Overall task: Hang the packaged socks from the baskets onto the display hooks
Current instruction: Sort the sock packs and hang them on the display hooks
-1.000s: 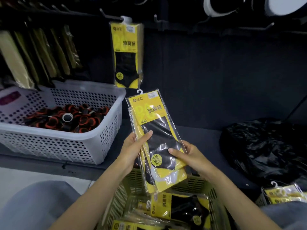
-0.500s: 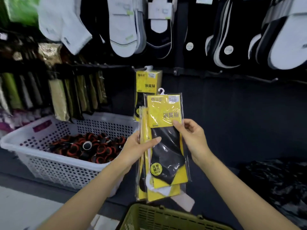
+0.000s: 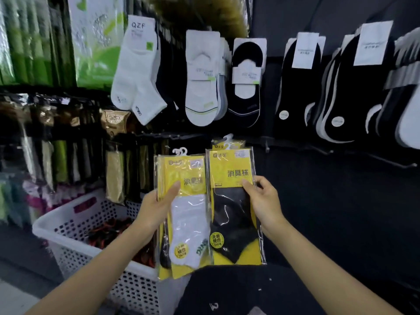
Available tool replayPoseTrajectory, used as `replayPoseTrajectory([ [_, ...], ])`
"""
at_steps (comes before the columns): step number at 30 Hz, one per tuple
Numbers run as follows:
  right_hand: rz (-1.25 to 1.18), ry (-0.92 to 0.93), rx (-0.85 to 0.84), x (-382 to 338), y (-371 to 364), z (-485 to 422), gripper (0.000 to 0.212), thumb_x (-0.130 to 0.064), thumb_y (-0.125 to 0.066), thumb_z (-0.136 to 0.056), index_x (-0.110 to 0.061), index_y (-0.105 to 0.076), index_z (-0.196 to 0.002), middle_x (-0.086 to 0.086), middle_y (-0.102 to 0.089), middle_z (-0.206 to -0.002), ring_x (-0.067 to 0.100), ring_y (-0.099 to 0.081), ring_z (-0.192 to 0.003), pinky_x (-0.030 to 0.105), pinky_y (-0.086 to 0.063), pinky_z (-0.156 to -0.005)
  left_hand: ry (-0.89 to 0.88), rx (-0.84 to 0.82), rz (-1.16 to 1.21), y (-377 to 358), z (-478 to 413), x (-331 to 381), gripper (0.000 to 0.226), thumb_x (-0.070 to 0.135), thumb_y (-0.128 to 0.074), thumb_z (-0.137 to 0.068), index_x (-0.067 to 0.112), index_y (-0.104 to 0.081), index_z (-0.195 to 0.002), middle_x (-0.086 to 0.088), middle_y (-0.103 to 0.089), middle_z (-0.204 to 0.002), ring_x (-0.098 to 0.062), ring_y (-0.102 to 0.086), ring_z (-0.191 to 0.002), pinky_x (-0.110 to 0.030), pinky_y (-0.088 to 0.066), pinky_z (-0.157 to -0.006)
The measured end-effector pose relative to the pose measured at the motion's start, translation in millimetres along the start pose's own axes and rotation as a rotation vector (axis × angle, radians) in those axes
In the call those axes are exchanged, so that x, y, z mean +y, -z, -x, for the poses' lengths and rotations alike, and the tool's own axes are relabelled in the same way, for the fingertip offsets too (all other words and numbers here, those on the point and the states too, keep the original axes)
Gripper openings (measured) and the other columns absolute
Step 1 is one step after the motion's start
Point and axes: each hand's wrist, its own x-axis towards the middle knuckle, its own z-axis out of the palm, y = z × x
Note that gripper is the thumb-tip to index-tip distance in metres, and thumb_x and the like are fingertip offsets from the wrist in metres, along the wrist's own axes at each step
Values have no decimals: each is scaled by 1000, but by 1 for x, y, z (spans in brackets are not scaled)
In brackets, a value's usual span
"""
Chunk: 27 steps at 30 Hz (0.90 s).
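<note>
My left hand (image 3: 154,210) grips a stack of yellow sock packs (image 3: 188,214), with a white-sock pack on top. My right hand (image 3: 263,201) holds a single yellow pack with a black sock (image 3: 234,208), its white hanger up near a yellow pack hanging on the wall (image 3: 227,145). The two held packs sit side by side, edges touching. Bare display hooks (image 3: 318,151) stick out of the dark wall to the right.
A white perforated basket (image 3: 68,226) with red-and-black items stands at lower left. White and black socks (image 3: 200,83) hang in a row above. Green and dark packets (image 3: 68,164) fill the racks on the left. A dark cloth (image 3: 238,289) lies at the bottom.
My view has tilted up from the green basket to the wall. My right hand has pulled the black-sock pack off the stack to the right, uncovering the white-sock pack in my left hand.
</note>
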Motion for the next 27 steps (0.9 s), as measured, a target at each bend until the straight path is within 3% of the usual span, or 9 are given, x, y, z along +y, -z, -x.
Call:
replayPoseTrajectory([
  [4, 60, 45, 2, -3, -15, -18, 17, -26, -59, -93, -9, -58, -95, 41, -54, -98, 21, -48, -75, 39, -46, -70, -54, 70, -66, 31, -20, 10, 48, 65, -53, -75, 17, -55, -81, -2, -50, -81, -11, -46, -68, -19, -37, -62],
  [8, 143, 46, 21, 5, -27, -32, 22, -26, -60, -93, -4, -56, -96, 34, -58, -91, 22, -48, -71, 35, -43, -67, -91, 141, -103, 46, -33, 18, 32, 63, -53, -79, 32, -59, -75, 10, -57, -79, -1, -50, -66, -13, -37, -61],
  [12, 85, -27, 93, 17, -37, -47, 21, -20, -62, -91, 0, -58, -95, 32, -63, -101, 27, -57, -78, 44, -51, -78, -89, 144, -131, 52, -40, 20, 42, 65, -52, -79, 23, -48, -81, 9, -45, -78, -1, -36, -60, -14, -29, -57],
  [16, -82, -222, 139, 23, -46, -65, 24, -20, -62, -91, 2, -61, -100, 30, -63, -112, 39, -64, -99, 51, -48, -97, -75, 134, -87, 49, -40, 16, 52, 59, -55, -82, 8, -64, -87, -5, -60, -86, -12, -53, -73, -16, -38, -63],
  [20, -98, -292, 183, 26, -51, -82, 21, -21, -52, -97, -4, -63, -104, 20, -64, -117, 32, -61, -107, 46, -46, -101, -72, 146, -65, 39, -34, 12, 28, 54, -55, -84, 28, -63, -75, 19, -60, -65, 11, -56, -53, -7, -38, -52],
  [23, -61, -241, 286, 26, -48, -86, 26, -16, -50, -98, -7, -55, -122, 14, -56, -128, 29, -56, -113, 38, -45, -99, -54, 124, -20, 30, -29, 9, 30, 51, -56, -84, 28, -66, -67, 22, -55, -45, 10, -52, -43, -12, -32, -54],
  [24, -23, -198, 319, 25, -48, -81, 31, -17, -51, -98, -8, -50, -127, 13, -51, -132, 26, -54, -112, 33, -45, -95, -51, 119, 5, 27, -28, 8, 40, 53, -57, -81, 18, -41, -93, 15, -47, -38, 2, -47, -37, -13, -31, -52],
  [25, 28, -132, 332, 23, -48, -76, 34, -18, -52, -97, -8, -47, -129, 11, -46, -135, 22, -52, -109, 30, -43, -91, -42, 112, 11, 24, -27, 7, 48, 57, -57, -76, 26, -27, -55, 12, -37, -37, -4, -38, -36, -14, -30, -51],
  [27, 99, 29, 240, 20, -51, -61, 32, -23, -54, -96, -12, -49, -125, 4, -48, -129, 13, -49, -105, 22, -40, -87, -17, 66, 17, 17, -26, 4, 51, 60, -57, -74, 16, -39, -55, 8, -36, -47, -10, -37, -46, -20, -31, -54],
])
